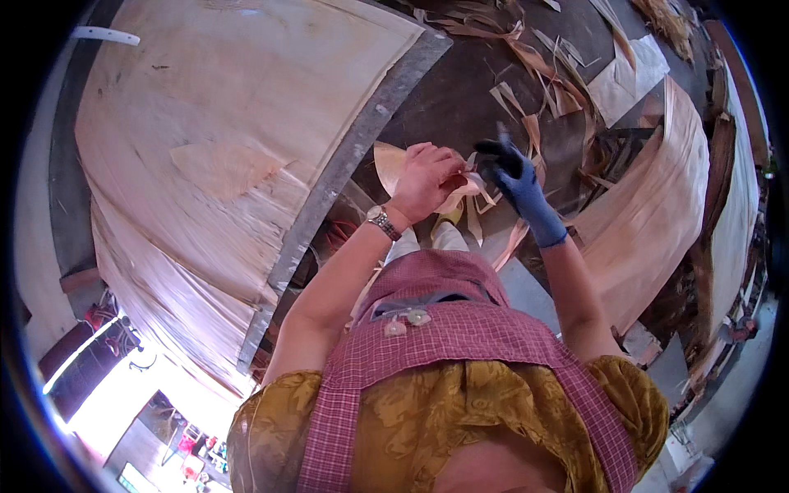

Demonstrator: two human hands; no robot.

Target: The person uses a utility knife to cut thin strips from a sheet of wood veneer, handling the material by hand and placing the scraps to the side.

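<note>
My bare left hand [426, 181], with a metal watch [382, 220] on its wrist, is closed in front of me, fingers curled together. A pale piece of thin wood veneer [389, 167] shows on both sides of this hand and appears pinched in it. Just to the right is my right hand [516, 177] in a blue glove with dark fingers. Its thumb side comes close to the veneer's torn end. Motion smears the gloved fingertips, and a small greyish blur above them is too unclear to name.
At left, large veneer sheets [238, 107] drape over a table with a grey edge [353, 131]. Veneer scraps [538, 70] litter the dark floor ahead. A curved stack of veneer [645, 214] stands at right. My shoes are partly visible below my hands.
</note>
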